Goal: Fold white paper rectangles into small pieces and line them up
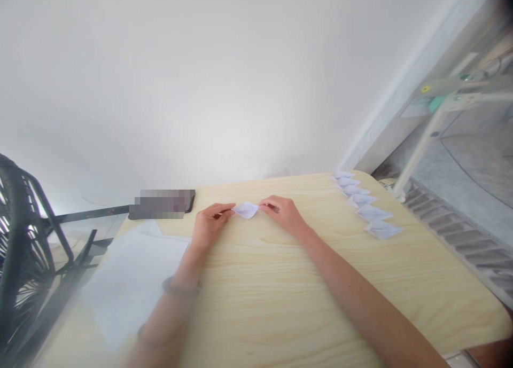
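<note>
Left hand (208, 224): head view, fingertips pinching the folded paper (246, 210) by its left tip
Right hand (284, 213): pinching its right tip
Position: between both hands, toward the table's (256, 293) far edge
Folded pieces (373, 213): lined up at right

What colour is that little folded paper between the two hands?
The folded paper is white, with a faint bluish tint; the head view shows it.
</note>
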`<state>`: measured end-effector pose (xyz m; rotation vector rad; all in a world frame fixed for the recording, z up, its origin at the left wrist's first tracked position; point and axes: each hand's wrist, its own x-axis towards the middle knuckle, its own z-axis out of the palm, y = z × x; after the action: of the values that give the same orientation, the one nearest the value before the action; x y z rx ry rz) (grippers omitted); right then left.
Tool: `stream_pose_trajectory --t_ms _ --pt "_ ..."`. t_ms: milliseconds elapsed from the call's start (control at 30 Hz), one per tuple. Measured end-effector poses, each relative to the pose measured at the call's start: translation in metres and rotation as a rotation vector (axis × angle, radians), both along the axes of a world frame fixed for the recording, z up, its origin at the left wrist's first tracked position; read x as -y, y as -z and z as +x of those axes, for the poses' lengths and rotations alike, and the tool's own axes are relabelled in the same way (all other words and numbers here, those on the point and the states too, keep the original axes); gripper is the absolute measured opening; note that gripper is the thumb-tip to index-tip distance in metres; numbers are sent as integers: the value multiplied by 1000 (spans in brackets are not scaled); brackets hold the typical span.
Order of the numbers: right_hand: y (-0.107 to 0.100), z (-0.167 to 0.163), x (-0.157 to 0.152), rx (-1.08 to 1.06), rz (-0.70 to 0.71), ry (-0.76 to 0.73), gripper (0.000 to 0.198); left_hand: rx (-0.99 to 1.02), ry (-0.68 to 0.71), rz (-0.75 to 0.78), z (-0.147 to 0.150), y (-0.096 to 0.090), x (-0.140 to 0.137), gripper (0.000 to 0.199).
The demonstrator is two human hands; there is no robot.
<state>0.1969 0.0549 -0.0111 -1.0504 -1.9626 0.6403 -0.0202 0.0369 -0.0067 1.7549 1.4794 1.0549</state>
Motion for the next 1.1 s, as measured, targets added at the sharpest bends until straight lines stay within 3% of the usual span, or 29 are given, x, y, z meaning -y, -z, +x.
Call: stream_pose_trajectory --t_ms 167,600,833,1100 --pt "0 0 1 40 53 -5 16 6 10 -29 3 0 1 32" --pt "2 -6 2 141 101 21 18 -199 24 157 6 -3 1 20" --pt "4 -5 1 81 58 67 12 -274 171 218 6 -4 3 21" --pt "1 -6 5 134 94 51 20 -329 197 245 9 0 4 23"
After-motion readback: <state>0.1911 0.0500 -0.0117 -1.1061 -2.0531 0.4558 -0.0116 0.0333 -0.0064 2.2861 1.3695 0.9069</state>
